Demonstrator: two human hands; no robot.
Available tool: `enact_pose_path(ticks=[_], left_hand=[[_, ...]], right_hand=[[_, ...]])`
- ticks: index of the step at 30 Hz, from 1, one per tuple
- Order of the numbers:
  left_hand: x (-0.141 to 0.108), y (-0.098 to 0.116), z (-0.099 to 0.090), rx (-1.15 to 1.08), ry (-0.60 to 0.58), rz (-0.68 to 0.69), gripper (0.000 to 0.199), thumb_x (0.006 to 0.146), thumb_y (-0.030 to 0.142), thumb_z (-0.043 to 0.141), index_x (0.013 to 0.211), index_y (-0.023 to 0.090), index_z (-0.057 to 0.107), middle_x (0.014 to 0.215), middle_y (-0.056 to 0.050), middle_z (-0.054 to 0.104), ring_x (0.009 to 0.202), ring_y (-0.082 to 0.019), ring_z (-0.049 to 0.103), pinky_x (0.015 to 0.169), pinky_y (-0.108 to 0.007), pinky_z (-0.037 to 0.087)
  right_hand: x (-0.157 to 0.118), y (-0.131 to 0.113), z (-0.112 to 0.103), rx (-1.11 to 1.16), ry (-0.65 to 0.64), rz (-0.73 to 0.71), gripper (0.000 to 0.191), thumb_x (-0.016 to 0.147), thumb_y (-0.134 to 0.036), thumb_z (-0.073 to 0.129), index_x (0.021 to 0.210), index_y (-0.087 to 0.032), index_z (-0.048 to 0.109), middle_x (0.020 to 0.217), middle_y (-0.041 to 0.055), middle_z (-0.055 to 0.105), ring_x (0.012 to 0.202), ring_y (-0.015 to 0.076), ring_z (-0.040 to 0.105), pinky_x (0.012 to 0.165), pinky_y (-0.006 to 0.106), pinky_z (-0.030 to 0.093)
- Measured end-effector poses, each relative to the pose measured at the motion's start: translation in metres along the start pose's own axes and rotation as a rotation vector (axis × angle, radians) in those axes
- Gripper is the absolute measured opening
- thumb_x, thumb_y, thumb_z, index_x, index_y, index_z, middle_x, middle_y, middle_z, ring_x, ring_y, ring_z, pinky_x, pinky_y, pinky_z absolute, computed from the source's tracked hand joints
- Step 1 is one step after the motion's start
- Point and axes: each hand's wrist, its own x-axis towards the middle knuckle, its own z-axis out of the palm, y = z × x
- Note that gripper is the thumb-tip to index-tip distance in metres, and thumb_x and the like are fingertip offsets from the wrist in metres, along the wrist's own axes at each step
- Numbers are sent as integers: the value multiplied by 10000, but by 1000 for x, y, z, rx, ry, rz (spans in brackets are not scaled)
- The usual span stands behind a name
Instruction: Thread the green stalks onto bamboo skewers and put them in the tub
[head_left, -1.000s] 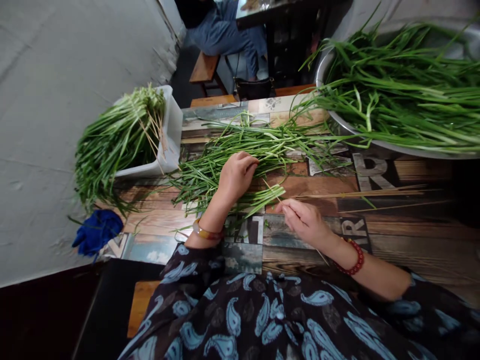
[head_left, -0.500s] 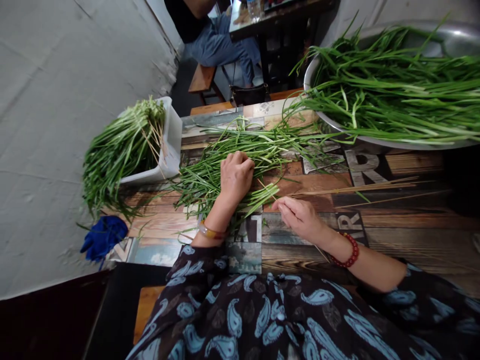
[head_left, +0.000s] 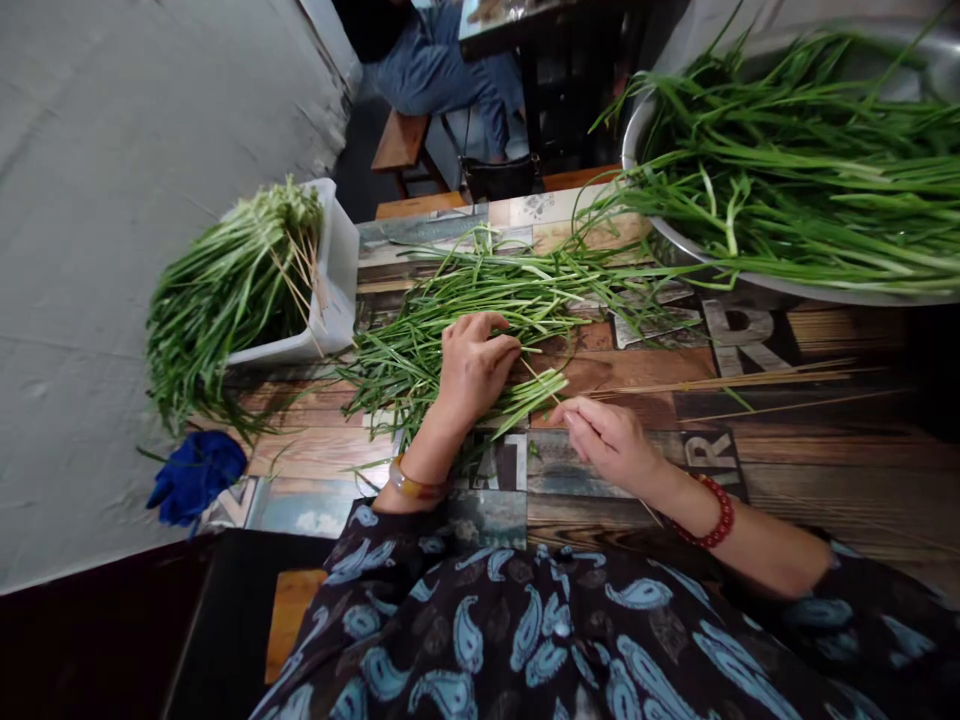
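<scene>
My right hand (head_left: pixel 611 440) pinches a thin bamboo skewer (head_left: pixel 652 513), whose tip end shows beyond the fingers and whose tail runs out below the palm. A small row of chives (head_left: pixel 534 397) sits along this skewer, pale cut ends to the right. Just left of it, my left hand (head_left: pixel 476 365) is closed with curled fingers at a chive stalk near the skewer's tip; the fingertips are partly hidden. Beneath and beyond the left hand spreads a loose heap of green chives (head_left: pixel 480 290) on the patterned wooden table (head_left: pixel 457 515).
At the left, a white plastic tub (head_left: pixel 341 265) holds skewered chives. A large metal basin (head_left: pixel 637 130) full of chives fills the far right. Bare skewers (head_left: pixel 780 378) lie right of my hands. A blue glove (head_left: pixel 196 475) rests by the wall. Someone in jeans (head_left: pixel 442 75) sits beyond.
My left hand has shifted slightly right toward the skewer, its fingers now nearer the tip. The view has moved a little; my right hand keeps its hold.
</scene>
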Motion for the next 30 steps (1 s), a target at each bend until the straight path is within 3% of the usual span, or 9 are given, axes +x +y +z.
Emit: enact_pose_path(ticks=[2, 4, 7, 10, 19, 30], left_hand=[[1, 1, -4, -164, 91, -49, 68, 836, 235, 674, 788, 211, 714, 1057, -61, 678, 1022, -225, 571, 910, -404, 382], [0, 5, -8, -402, 112, -125, 62, 811, 221, 690, 758, 188, 687, 953, -49, 684, 924, -189, 600, 872, -360, 430], [-5, 13, -12, -783, 9, -344, 121, 803, 272, 693, 763, 163, 657, 716, 1, 627, 657, -118, 552, 655, -259, 441], [-10, 21, -10, -1009, -104, -509, 177, 776, 314, 719, 777, 145, 668, 650, 18, 598, 559, -81, 486, 550, -211, 393], [-14, 21, -4, -1072, -146, -515, 199, 788, 335, 718, 841, 145, 749, 758, -20, 667, 647, -91, 547, 595, -205, 432], [-16, 21, -4, -1067, -123, -495, 171, 812, 314, 692, 817, 151, 744, 720, -14, 641, 635, -95, 541, 597, -212, 437]], right_hand=[[-1, 0, 0, 2, 3, 11, 240, 986, -221, 382, 949, -183, 616, 509, -58, 496, 483, 116, 523, 573, 239, 425], [-2, -1, -1, 4, 9, 23, 244, 989, -232, 382, 950, -186, 618, 521, -49, 516, 498, 119, 539, 576, 239, 430], [-1, -4, -3, -2, 12, 38, 242, 986, -231, 388, 942, -190, 623, 523, -44, 526, 501, 120, 543, 564, 239, 431], [0, -7, -4, -16, 21, 32, 236, 975, -213, 403, 924, -183, 632, 514, -46, 520, 494, 116, 537, 548, 235, 425], [0, -9, -5, -17, 9, 45, 258, 972, -203, 407, 967, -181, 664, 519, -45, 533, 486, 116, 543, 544, 235, 440], [-1, -8, -4, -38, 5, 74, 271, 982, -238, 402, 1017, -182, 665, 517, -42, 535, 471, 115, 536, 518, 232, 438]])
